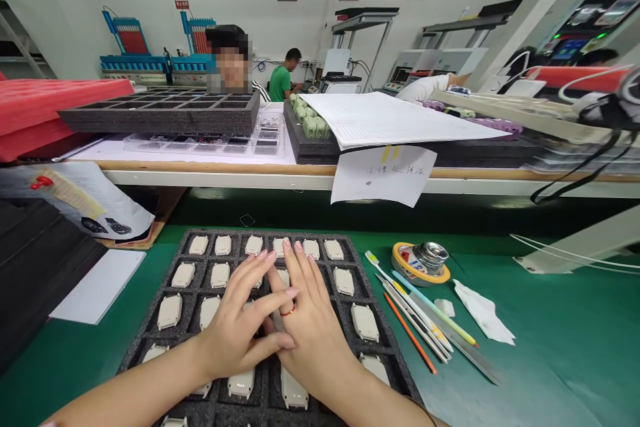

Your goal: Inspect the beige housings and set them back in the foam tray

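Our cream, glossy, rounded-rectangular cases (pixel 366 321), lugged at the ends, six across the farthest row, set their long axes roughly twelve-to-six in a black foam compartment tray (pixel 386 333). Over its middle, our left hand (pixel 233 327) and right hand (pixel 305 320) touch, fingers outstretched; we grip nothing visible. At two o'clock sits one yellow ring-shaped tape roll (pixel 415 271).

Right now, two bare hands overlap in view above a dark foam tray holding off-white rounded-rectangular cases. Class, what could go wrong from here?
1. The bare left hand and bare right hand are over the off-white rounded-rectangular cases, so touch might smudge or jostle some in the dark foam tray.
2. The thin orange stick lies just right of the tray; if the right hand swings outward, it could perhaps be knocked.
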